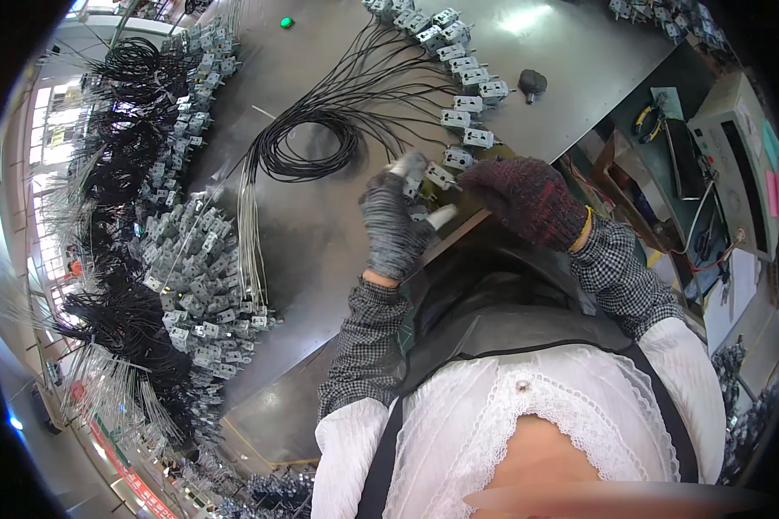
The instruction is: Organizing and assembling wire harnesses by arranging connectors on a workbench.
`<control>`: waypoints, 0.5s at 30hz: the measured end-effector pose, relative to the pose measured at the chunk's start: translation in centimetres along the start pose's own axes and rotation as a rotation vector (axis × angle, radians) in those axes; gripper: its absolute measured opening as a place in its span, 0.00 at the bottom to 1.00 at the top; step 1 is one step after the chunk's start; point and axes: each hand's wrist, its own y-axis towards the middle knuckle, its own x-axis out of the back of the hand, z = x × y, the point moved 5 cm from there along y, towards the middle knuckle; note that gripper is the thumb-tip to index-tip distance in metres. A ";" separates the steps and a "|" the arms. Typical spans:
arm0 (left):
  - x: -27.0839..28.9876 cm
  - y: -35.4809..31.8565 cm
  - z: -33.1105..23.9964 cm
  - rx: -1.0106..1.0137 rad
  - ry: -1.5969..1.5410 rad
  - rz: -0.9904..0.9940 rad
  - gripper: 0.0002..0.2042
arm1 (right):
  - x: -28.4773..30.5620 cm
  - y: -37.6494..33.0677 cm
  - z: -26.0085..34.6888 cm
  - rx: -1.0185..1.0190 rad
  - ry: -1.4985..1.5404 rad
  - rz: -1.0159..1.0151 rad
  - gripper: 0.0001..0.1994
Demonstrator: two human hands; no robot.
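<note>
Small boxy silver metal parts on thin black cables, motor-like in look, form a curved row (468, 104) reaching down to my hands. My left hand (396, 218), in a grey striped glove with whitish fingertips, reaches over the near end of the row. Its thumb stands apart from its fingers, with parts showing in the gap. My right hand (526, 201), in a dark red and black knit glove, is closed; its fingertips meet the end of one small metal part (441, 177) between my hands. What lies beneath its fingers is hidden.
The row's black cables form a coil (307, 143) with pale ends hanging toward me on the metal table (320, 227). A large heap of similar parts (203, 268) lies left. A dark lump (532, 84) and green cap (286, 22) lie beyond. Pliers (646, 123) and a boxy instrument (729, 164) stand right.
</note>
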 end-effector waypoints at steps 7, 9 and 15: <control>0.1 0.5 2.8 0.219 0.318 0.224 0.33 | -2.5 0.1 1.0 0.088 0.214 0.161 0.12; 0.3 0.6 2.3 0.154 0.332 0.212 0.31 | -2.9 -0.1 -0.3 0.050 0.040 0.145 0.12; 1.3 -0.2 0.9 0.156 -0.388 -0.099 0.20 | -1.9 0.1 -1.7 -0.042 -0.164 0.073 0.14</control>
